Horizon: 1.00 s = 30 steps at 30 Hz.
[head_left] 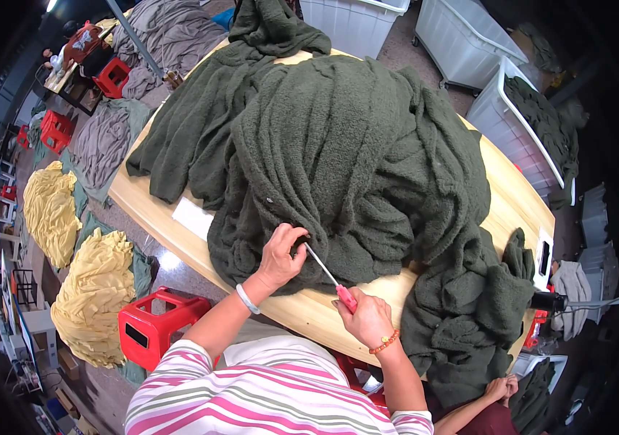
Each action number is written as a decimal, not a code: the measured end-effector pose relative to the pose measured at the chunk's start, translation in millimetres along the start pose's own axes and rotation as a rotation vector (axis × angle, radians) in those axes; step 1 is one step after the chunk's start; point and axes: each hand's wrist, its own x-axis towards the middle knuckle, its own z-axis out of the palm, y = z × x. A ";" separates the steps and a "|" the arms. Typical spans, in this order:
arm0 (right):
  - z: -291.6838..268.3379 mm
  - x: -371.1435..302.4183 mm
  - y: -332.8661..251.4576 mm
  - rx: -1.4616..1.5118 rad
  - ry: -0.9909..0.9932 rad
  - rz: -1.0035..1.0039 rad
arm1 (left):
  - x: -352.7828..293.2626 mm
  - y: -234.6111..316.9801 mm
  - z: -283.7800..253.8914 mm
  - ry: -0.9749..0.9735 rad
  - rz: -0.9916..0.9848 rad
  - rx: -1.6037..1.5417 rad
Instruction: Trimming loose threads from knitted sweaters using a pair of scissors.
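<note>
A big heap of dark green fuzzy knit garments (pixel 317 123) covers most of the wooden table in front of me. My right hand (pixel 369 317) is wrapped round the pink handle of a screwdriver-like tool (pixel 322 265) with a long, thin metal shaft. The shaft slants up and left toward my left hand (pixel 280 255), where its tip is hard to make out. My left hand's thumb and forefinger are curled round a dark fold at the heap's near edge. A small light spot, perhaps a button, shows on the cloth just above it.
The wooden table (pixel 516 190) shows along its rim. Another person's hands (pixel 499 390) are at the lower right, beside hanging green cloth. A red stool (pixel 151 330) and yellow fabric piles (pixel 92 297) stand left. White bins (pixel 462 40) stand beyond the table.
</note>
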 end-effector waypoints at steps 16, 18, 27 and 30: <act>-12.9 -6.6 6.5 0.020 -0.036 0.036 | 0.0 -19.9 -6.8 -0.086 -0.586 -0.815; -12.2 -6.2 6.6 0.002 -0.024 0.049 | -5.2 -30.2 -12.8 -0.141 -0.559 -0.849; -11.9 -1.6 12.2 -0.030 -0.011 -0.029 | -4.2 -13.4 -17.9 -0.283 -0.610 -0.906; -14.7 -3.5 23.3 -0.017 0.042 0.024 | -9.5 1.8 -24.2 -0.251 -0.583 -0.878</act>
